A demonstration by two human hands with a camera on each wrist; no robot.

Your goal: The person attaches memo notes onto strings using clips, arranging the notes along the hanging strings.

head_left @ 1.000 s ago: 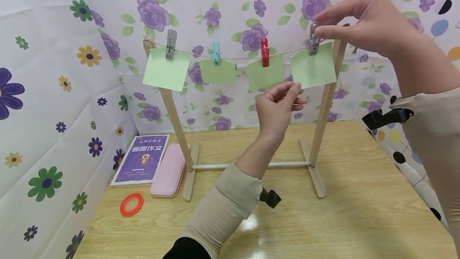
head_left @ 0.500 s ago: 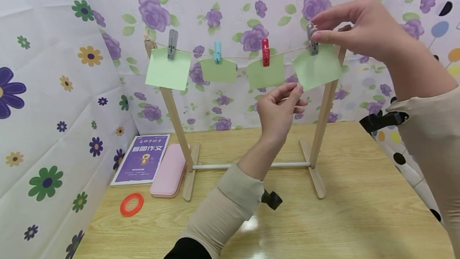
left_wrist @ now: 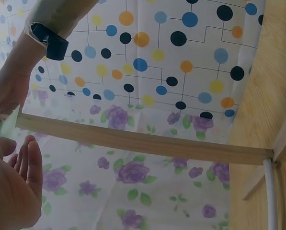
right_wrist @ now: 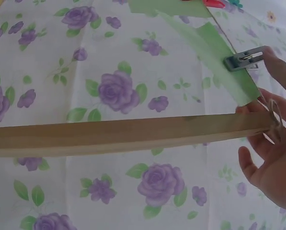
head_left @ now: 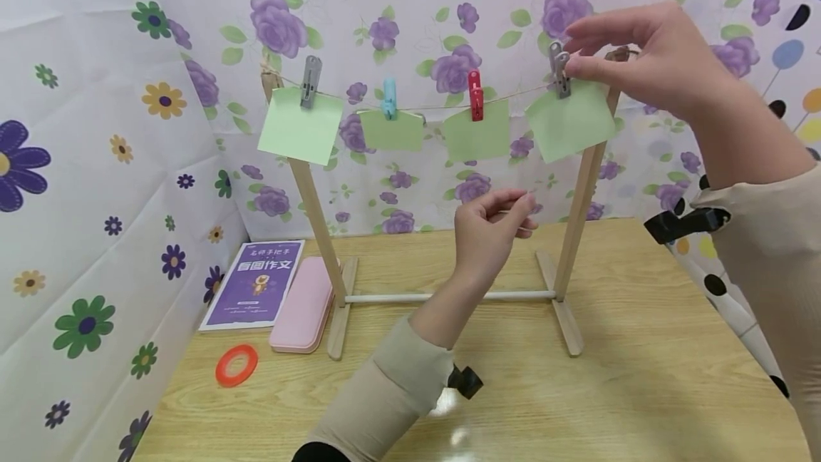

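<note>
In the head view a twine line carries several pale green paper notes. My right hand (head_left: 670, 55) pinches the metal grey clothespin (head_left: 562, 84) at the right end, thumb at its handle. That clip sits over the top of the rightmost green note (head_left: 571, 123), which hangs slightly tilted beside the wooden post. In the right wrist view my thumb meets the end of the same clothespin (right_wrist: 245, 58). Lower down, my left hand (head_left: 484, 234) is in the air below the notes, its fingers loosely bent and holding nothing.
Another grey clothespin (head_left: 311, 82), a blue one (head_left: 389, 98) and a red one (head_left: 475, 95) hold the other notes. The wooden stand's right post (head_left: 580, 219) rises near my hands. A purple book (head_left: 253, 287), pink case (head_left: 303, 305) and orange ring (head_left: 221, 369) lie at left.
My left hand has let go of the lower corner of the rightmost note and dropped down. That note has swung to a tilt. My right hand has stayed at the grey clothespin.
</note>
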